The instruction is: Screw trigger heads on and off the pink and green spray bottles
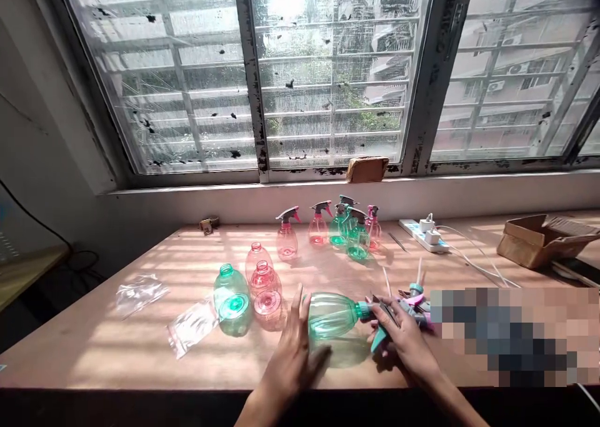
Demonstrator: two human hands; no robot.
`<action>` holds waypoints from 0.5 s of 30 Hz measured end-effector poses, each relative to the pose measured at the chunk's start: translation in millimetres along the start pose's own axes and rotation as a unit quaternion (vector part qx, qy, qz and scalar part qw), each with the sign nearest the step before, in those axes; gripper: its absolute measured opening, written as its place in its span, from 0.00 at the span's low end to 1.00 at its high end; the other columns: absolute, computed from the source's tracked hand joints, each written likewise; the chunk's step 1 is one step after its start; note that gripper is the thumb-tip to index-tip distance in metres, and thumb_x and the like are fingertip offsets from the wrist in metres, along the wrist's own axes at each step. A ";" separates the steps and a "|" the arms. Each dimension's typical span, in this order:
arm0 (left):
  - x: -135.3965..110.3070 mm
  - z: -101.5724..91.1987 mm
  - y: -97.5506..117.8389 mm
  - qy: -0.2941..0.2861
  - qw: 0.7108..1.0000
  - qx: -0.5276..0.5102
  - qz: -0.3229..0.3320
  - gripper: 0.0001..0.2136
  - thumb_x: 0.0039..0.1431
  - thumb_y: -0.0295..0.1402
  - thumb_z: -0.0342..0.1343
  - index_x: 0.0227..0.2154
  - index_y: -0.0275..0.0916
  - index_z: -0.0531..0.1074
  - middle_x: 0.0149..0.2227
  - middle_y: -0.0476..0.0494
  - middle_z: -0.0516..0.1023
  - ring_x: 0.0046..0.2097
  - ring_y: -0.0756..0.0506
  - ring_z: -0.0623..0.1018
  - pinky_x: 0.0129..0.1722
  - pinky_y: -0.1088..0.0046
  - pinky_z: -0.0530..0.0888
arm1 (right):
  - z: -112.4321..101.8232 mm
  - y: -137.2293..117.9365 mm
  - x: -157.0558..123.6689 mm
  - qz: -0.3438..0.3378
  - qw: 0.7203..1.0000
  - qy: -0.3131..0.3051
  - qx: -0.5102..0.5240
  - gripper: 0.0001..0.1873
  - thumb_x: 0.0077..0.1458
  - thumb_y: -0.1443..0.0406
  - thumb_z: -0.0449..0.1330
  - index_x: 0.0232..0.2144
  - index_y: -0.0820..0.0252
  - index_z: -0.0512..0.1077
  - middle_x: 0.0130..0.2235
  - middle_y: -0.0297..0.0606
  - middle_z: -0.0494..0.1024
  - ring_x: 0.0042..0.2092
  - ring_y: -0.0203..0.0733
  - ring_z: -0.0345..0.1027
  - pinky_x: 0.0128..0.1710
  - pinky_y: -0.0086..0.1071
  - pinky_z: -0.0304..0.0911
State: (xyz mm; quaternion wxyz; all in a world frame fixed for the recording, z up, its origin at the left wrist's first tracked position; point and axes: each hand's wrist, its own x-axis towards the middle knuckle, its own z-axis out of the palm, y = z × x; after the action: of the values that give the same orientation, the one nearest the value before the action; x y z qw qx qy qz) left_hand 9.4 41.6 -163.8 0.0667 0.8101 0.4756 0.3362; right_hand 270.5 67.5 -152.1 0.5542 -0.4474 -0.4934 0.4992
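A clear green spray bottle (332, 316) lies on its side in the air just over the table's front part, its neck pointing right. Against its base, my left hand (291, 339) is curved, with the thumb hidden. My right hand (407, 334) is closed round the grey and green trigger spray head (380, 334) at the bottle's neck. Just beyond my right hand lies a pile of loose spray heads (415, 299), some pink and some green, with tubes sticking up. Left of my left hand stand an open green bottle (231, 296) and two open pink bottles (266, 289).
Several pink and green bottles with spray heads (357, 236) stand at the back. Plastic bags (192, 327) lie on the left. At the back right are a power strip (424, 236) with cables and a cardboard box (527, 246). A pixelated patch covers the right front.
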 end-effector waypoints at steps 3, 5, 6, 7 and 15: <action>-0.3 -7.4 3.7 -0.002 0.999 -0.034 0.011 0.41 0.69 0.30 0.59 0.75 0.48 0.40 0.77 0.25 0.49 0.77 0.28 0.56 0.70 0.40 0.64 | -1.4 10.1 2.8 0.051 0.997 -0.046 0.033 0.31 0.57 0.40 0.67 0.45 0.59 0.74 0.31 0.33 0.81 0.13 0.32 0.67 0.09 0.23 0.57; 0.1 -12.0 5.5 -0.006 0.998 -0.057 0.015 0.39 0.68 0.33 0.61 0.74 0.46 0.45 0.73 0.25 0.58 0.73 0.29 0.63 0.69 0.44 0.67 | -3.6 10.1 7.1 0.047 0.998 -0.045 0.023 0.29 0.56 0.40 0.67 0.40 0.60 0.76 0.28 0.32 0.80 0.13 0.32 0.67 0.09 0.23 0.57; 0.4 -13.9 6.2 -0.009 0.998 -0.065 0.014 0.38 0.68 0.36 0.63 0.73 0.46 0.46 0.71 0.25 0.61 0.72 0.29 0.66 0.69 0.45 0.69 | -5.0 10.0 8.4 0.043 0.998 -0.038 0.011 0.29 0.56 0.40 0.67 0.38 0.60 0.76 0.27 0.32 0.80 0.13 0.32 0.68 0.09 0.23 0.58; 0.7 -15.3 6.9 -0.012 0.998 -0.069 0.011 0.37 0.68 0.38 0.63 0.72 0.46 0.48 0.70 0.26 0.63 0.71 0.29 0.68 0.68 0.45 0.70 | -6.6 10.3 9.2 0.042 0.999 -0.035 0.000 0.29 0.56 0.39 0.67 0.36 0.60 0.77 0.25 0.32 0.80 0.13 0.33 0.68 0.09 0.23 0.58; -1.3 -12.9 9.3 -0.025 0.995 -0.086 -0.054 0.34 0.67 0.49 0.62 0.69 0.42 0.57 0.66 0.27 0.69 0.68 0.28 0.70 0.68 0.45 0.68 | -12.2 14.5 4.7 0.047 0.997 -0.059 -0.018 0.35 0.56 0.36 0.63 0.41 0.62 0.77 0.23 0.34 0.79 0.15 0.35 0.67 0.12 0.26 0.61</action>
State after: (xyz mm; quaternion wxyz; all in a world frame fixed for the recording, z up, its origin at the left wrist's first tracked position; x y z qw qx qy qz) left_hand 7.9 32.7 -150.5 0.1657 0.7827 0.4859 0.3518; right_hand 281.1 73.6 -167.3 0.4921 -0.4498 -0.5128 0.5409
